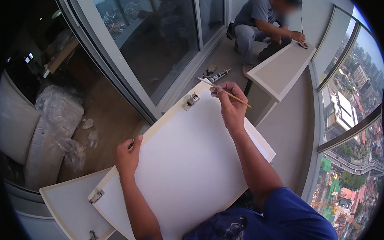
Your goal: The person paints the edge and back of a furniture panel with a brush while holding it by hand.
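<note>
A white cabinet door panel [183,162] with cream-coloured strips along its edges lies tilted in front of me. Two metal hinges are fixed to it: an upper hinge [190,101] and a lower hinge [96,196]. My right hand [234,106] is closed around a thin paintbrush [238,99] with a wooden handle; its tip points left, at the panel's far corner. My left hand [129,158] grips the panel's left edge, thumb up; something small and dark shows between its fingers, too small to name.
A second white panel [78,196] with a hinge lies at lower left. A sealant cartridge [220,75] lies beyond my panel. A co-worker [265,26] squats at another panel [279,68]. Glass railing stands right, sliding door left; plastic-wrapped furniture [58,112] is inside.
</note>
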A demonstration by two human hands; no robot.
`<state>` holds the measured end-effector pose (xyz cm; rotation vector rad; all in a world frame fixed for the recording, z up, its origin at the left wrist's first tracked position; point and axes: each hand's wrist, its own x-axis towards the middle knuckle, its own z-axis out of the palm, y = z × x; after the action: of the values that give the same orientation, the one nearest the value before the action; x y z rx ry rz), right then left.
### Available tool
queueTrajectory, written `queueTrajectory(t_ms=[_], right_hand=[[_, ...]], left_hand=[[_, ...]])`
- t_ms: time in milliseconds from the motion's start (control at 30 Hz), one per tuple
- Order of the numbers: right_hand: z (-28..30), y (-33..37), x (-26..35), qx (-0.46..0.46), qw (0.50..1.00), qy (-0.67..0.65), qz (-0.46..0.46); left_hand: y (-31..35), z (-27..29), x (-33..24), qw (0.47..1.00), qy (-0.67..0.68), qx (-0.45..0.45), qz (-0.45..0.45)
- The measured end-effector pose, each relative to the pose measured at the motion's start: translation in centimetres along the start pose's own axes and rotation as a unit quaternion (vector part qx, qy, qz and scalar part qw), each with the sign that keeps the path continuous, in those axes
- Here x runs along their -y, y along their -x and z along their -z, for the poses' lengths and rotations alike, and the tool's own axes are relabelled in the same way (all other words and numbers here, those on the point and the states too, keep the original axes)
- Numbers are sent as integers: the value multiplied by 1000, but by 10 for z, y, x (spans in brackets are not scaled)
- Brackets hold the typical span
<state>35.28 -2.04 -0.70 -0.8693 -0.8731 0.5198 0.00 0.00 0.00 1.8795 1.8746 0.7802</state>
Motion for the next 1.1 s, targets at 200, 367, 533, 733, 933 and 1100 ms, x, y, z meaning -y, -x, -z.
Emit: queueTrajectory(t_ms=[200, 367, 533, 733, 933, 1100], right_hand=[[-2, -10, -14, 40, 994, 99, 3], [-12, -7, -20, 19, 993, 117, 15], [-11, -2, -24, 25, 991, 130, 11], [-15, -2, -25, 32, 988, 149, 12], [-16, -6, -21, 58, 974, 214, 38], [-17, -9, -21, 54, 982, 182, 9]], left_hand=[[1, 4, 2, 1000, -8, -12, 24], [-5, 0, 0, 999, -15, -32, -4], [-4, 1, -5, 1000, -1, -22, 23], [-6, -3, 1, 1000, -2, -28, 8], [-6, -5, 2, 999, 1, -34, -2], [-7, -3, 0, 1000, -4, -27, -2]])
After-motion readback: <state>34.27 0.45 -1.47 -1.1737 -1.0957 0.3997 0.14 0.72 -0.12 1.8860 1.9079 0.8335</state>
